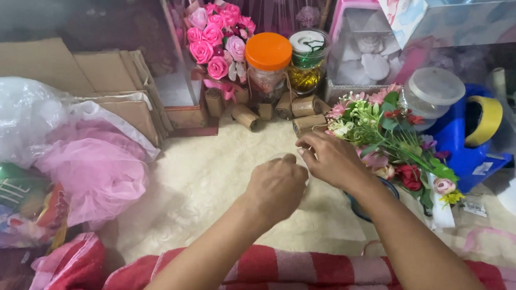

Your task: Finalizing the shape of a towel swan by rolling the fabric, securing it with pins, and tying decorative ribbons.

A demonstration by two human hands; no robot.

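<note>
Right now, a small clear round thing [286,159], likely light and slippery, is pinched at its rim by the curled left hand [275,188] and right hand [329,159].

cream fluffy rug [201,183], artificial flowers [387,132], brown rolls [303,110]

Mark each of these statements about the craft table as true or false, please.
1. The jar lid is orange. True.
2. Both hands meet over the cream fluffy mat. True.
3. The left hand holds scissors. False: no scissors show; it holds something small and clear.
4. The tape dispenser is green. False: it is blue, with a yellow roll.
5. The artificial flowers lie beside the right hand. True.
</note>
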